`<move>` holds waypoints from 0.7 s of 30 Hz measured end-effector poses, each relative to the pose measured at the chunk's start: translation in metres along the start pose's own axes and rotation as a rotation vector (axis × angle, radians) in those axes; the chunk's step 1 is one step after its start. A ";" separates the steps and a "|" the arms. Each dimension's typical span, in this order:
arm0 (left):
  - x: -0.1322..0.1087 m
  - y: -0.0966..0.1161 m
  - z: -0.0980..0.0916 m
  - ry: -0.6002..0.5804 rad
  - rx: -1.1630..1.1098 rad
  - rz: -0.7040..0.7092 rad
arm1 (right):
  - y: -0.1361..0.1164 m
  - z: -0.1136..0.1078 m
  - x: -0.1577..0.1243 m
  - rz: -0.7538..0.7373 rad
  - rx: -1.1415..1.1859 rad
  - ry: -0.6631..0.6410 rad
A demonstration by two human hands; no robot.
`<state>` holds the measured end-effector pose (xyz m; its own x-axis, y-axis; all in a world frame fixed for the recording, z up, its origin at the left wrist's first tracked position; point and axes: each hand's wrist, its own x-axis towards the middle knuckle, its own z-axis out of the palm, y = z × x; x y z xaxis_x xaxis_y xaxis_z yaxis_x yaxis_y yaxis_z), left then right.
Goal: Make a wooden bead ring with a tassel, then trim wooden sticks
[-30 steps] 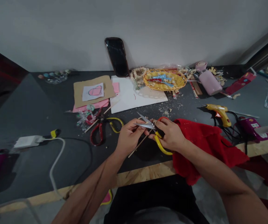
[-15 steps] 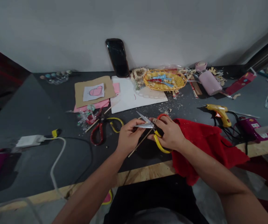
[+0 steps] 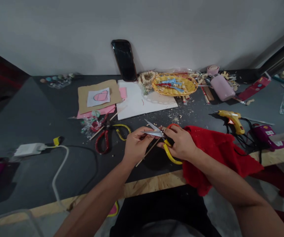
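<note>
My right hand (image 3: 181,142) is closed on a pair of scissors (image 3: 154,133) with yellow and orange-red handles, their blades parted and pointing left. My left hand (image 3: 138,143) is closed in a pinch right at the blades. A tiny pale piece shows by its fingertips, too small to name. Below the blades a thin wooden stick (image 3: 145,155) slants between the hands; whether a hand touches it I cannot tell. To the left lie red-handled pliers (image 3: 104,140) and a yellow handle loop. Under my right wrist spreads a red fuzzy cloth (image 3: 211,148).
Behind the hands are a white board (image 3: 132,105), a yellow wicker basket (image 3: 156,91) and a phone (image 3: 125,61) against the wall. A yellow glue gun (image 3: 233,120) and pink bottle (image 3: 222,87) stand right. A charger (image 3: 29,149) with a white cable lies left.
The view shifts very slightly. Both hands and the scissors stay almost in the same place, the blades still parted.
</note>
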<state>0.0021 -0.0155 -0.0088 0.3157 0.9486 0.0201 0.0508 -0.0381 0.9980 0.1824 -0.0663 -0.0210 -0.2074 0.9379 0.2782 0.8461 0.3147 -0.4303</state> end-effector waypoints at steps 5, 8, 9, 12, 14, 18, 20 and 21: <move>0.001 -0.001 -0.001 -0.008 -0.010 -0.004 | 0.000 0.001 0.002 -0.004 -0.032 0.006; 0.000 0.000 -0.002 -0.038 0.022 -0.005 | 0.001 0.000 0.003 -0.040 -0.036 0.010; 0.000 0.000 -0.002 -0.047 0.027 -0.002 | 0.002 0.000 0.003 -0.051 -0.031 0.011; -0.001 -0.001 -0.003 -0.068 0.042 -0.001 | 0.003 0.000 0.003 -0.066 -0.012 0.010; -0.001 -0.002 -0.004 -0.071 0.040 -0.002 | 0.003 0.001 0.003 -0.068 0.003 0.012; -0.002 -0.005 -0.003 -0.068 -0.008 -0.009 | 0.002 0.002 0.001 -0.053 0.025 0.003; -0.002 -0.005 -0.002 -0.063 -0.027 -0.021 | 0.001 0.002 0.000 -0.036 0.022 -0.012; -0.003 -0.004 -0.001 -0.061 -0.037 -0.024 | 0.000 0.001 0.000 -0.028 0.017 -0.019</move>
<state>0.0000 -0.0175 -0.0130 0.3722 0.9281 -0.0063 0.0245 -0.0030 0.9997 0.1820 -0.0663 -0.0225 -0.2401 0.9311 0.2745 0.8311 0.3433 -0.4374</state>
